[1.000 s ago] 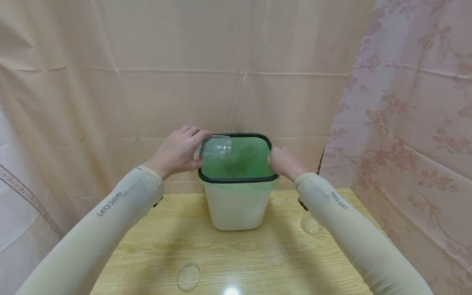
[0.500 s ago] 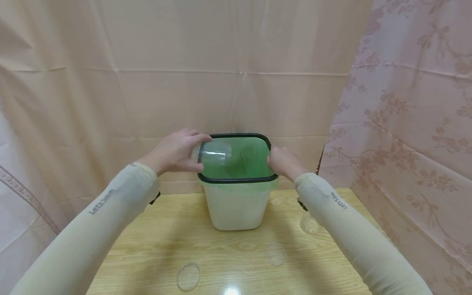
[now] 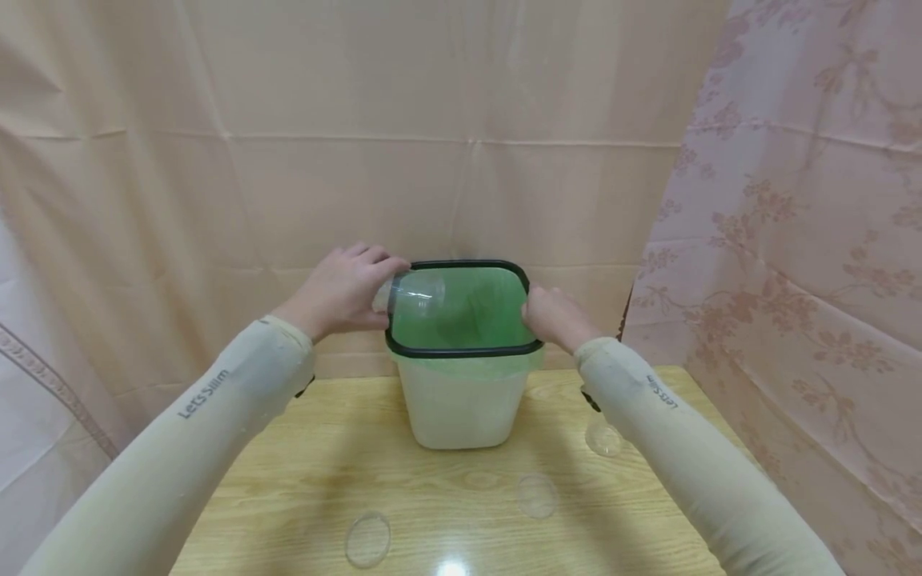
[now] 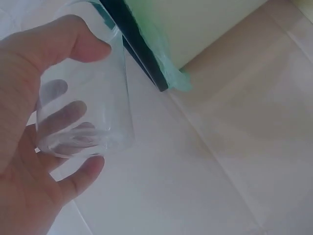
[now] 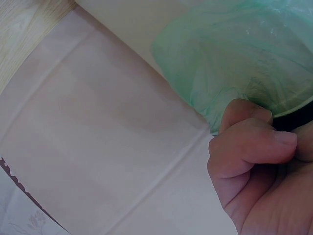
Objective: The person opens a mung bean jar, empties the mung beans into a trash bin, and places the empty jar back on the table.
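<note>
A white bin (image 3: 464, 408), lined with a green plastic bag (image 3: 483, 316) under a black rim (image 3: 464, 352), stands on the wooden table. At its left side my left hand (image 3: 342, 290) holds a clear plastic cup (image 4: 93, 98) lying sideways. One end of the cup passes over the rim into the bin's mouth. Thumb and fingers lie on opposite sides of the cup, some seen through its wall. On the right, my right hand (image 3: 558, 317) grips the rim, its fingers (image 5: 249, 139) curled over it and the bag's edge. The bin's bottom inside is hidden.
Two clear round lids lie on the table: one lid (image 3: 368, 541) at the front, another lid (image 3: 537, 496) further right. A clear round container (image 3: 603, 438) sits partly behind the right sleeve. A beige curtain (image 3: 331, 192) hangs close behind the bin.
My left hand first shifts left with its fingers opening wider, then comes back up round the cup. The cup has moved slightly left. My right hand keeps its place on the rim.
</note>
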The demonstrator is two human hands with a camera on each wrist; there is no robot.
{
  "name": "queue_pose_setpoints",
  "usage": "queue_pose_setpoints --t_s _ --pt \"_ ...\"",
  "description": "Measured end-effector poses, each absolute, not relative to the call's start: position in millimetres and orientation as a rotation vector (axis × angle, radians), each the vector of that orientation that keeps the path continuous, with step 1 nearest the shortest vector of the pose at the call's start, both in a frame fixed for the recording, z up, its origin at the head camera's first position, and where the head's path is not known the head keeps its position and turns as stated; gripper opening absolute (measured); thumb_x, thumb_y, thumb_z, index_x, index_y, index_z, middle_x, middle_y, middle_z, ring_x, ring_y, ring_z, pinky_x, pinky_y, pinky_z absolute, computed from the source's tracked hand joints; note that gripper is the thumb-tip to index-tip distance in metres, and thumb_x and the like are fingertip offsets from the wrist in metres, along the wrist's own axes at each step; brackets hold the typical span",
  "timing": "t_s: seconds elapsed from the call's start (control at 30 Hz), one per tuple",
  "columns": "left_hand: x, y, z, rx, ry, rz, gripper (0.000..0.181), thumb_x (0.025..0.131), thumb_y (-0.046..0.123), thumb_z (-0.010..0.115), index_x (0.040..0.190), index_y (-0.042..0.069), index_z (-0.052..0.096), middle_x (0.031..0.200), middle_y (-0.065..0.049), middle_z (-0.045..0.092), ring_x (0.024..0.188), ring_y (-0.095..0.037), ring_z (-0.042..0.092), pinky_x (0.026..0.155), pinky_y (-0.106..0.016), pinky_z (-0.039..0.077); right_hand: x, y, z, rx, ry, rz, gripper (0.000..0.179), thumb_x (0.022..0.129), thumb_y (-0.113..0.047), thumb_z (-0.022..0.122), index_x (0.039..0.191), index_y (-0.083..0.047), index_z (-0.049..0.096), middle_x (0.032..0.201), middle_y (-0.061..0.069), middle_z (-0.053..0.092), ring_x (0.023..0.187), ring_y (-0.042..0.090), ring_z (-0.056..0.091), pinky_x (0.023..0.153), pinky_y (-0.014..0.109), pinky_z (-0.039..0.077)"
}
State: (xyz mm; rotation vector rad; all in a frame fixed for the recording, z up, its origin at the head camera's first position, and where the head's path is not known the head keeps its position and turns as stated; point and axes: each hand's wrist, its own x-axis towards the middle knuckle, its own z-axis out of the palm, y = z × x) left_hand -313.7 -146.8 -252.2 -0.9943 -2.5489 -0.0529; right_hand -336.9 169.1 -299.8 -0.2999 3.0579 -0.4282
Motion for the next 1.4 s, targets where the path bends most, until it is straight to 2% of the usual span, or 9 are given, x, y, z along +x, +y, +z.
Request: queue_pose_setpoints --t_s 0.2,0.37,0.57,0.9,1.13,1.4 --pt "-313.5 -147.5 -250.9 -1.016 -2.565 -0.061 0.067 0.071 0.008 0.089 0.133 0.006 0.061 0.129 -0.014 0.062 0.122 -0.036 0.053 0.103 -0.056 0.044 -337.4 168.7 -300.1 -0.294 3.071 -0.409 0.053 0.106 -0.013 0.034 0.15 0.015 0.028 0.076 0.009 0.05 0.059 0.019 0.047 0.07 0.04 0.049" --pt "-314.1 -146.8 -249.3 -1.04 -2.558 -0.084 0.068 0.069 0.013 0.091 0.131 0.007 0.062 0.128 -0.013 0.063 0.123 -0.035 0.053 0.105 -0.056 0.043 -337.7 169.0 -299.8 -0.284 3.059 -0.419 0.055 0.106 -0.014 0.033 0.152 0.014 0.025 0.077 0.01 0.051 0.056 0.017 0.043 0.068 0.039 0.049" --pt "-314.5 -146.4 -247.1 -1.046 -2.562 -0.098 0.069 0.07 0.017 0.09 0.132 0.007 0.061 0.126 -0.013 0.063 0.122 -0.035 0.054 0.104 -0.055 0.044 -337.3 169.6 -299.9 -0.296 3.068 -0.424 0.054 0.106 -0.013 0.033 0.152 0.014 0.026 0.079 0.011 0.051 0.058 0.018 0.045 0.07 0.039 0.048" --pt "-314.5 -147.1 -247.8 -1.023 -2.593 -0.115 0.071 0.072 0.025 0.088 0.135 0.008 0.06 0.125 -0.012 0.063 0.117 -0.033 0.056 0.101 -0.054 0.047 -337.1 169.8 -300.0 -0.301 3.057 -0.433 0.054 0.106 -0.013 0.034 0.152 0.014 0.025 0.077 0.01 0.05 0.053 0.014 0.038 0.06 0.035 0.044" --pt "-313.8 -147.0 -246.1 -1.093 -2.642 -0.133 0.071 0.073 0.026 0.085 0.137 0.01 0.059 0.131 -0.012 0.061 0.121 -0.033 0.055 0.101 -0.055 0.046 -338.1 170.3 -300.8 -0.312 3.07 -0.423 0.052 0.106 -0.013 0.034 0.15 0.015 0.029 0.081 0.011 0.052 0.062 0.02 0.048 0.069 0.038 0.048" --pt "-314.4 -146.4 -246.8 -1.046 -2.654 -0.115 0.069 0.074 0.028 0.085 0.135 0.007 0.06 0.128 -0.013 0.062 0.118 -0.033 0.056 0.098 -0.053 0.049 -337.8 169.8 -299.9 -0.306 3.059 -0.418 0.052 0.106 -0.014 0.034 0.15 0.014 0.029 0.08 0.01 0.051 0.062 0.02 0.049 0.07 0.039 0.048"
